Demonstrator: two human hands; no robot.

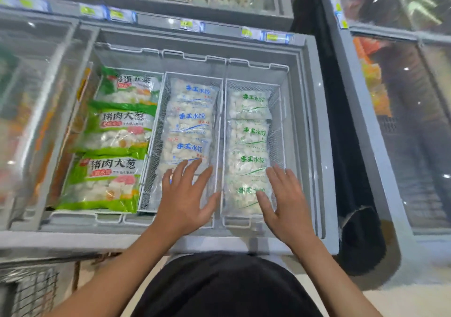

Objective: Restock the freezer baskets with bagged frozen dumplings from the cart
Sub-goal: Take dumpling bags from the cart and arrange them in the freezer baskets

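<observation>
Three white wire-mesh baskets sit side by side in the open chest freezer [314, 126]. The left basket [73, 215] holds three glossy green bags; the middle basket [156, 145] holds clear crinkly blue-lettered dumpling bags [189, 119], the right basket [280, 111] four green-lettered bags [249, 133]. Left hand [184, 194] and right hand [284, 199] lie flat, grip wide, on the bags at the near edge.
</observation>
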